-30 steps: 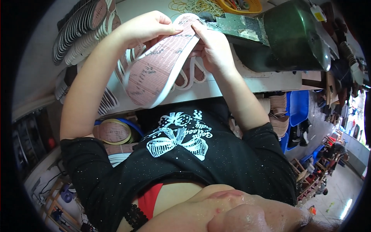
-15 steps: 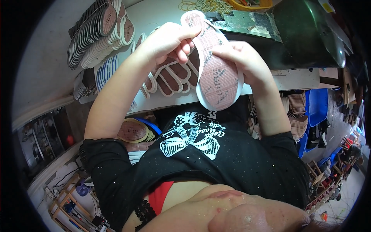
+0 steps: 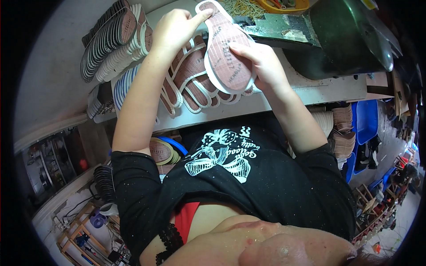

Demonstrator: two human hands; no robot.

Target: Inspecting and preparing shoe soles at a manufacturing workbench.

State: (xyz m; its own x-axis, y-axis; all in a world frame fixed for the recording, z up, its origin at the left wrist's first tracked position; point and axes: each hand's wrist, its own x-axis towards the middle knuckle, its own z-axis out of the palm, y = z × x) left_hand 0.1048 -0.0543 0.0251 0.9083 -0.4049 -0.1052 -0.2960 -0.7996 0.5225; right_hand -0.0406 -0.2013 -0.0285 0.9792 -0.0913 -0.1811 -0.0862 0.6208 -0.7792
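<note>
From the head camera, the insole [image 3: 228, 53] was held up over the far edge of the surface [image 3: 284, 95], at about twelve o'clock from the person's chest. The left hand [image 3: 175, 29] pinched its toe end between thumb and fingertips, and the right hand [image 3: 262, 66] curled round its heel edge, thumb laid on the pink face. It looked thin and light, a flat pink sheet with a white rim, likely to bend easily yet spring back; the rim at toe and heel seemed the safest places to hold it, since the flat face gave little to grip.

At nine o'clock from the insole, a fan of like insoles [image 3: 195, 80] lay overlapping on the surface, with a stacked row of soles [image 3: 111, 40] further left. At three o'clock below the surface, a blue bin [image 3: 366, 122] stood beside stacked tan insoles [image 3: 341, 133]; what was inside it could not be made out. A yellow tray [image 3: 284, 6] at one o'clock perhaps held small tools.
</note>
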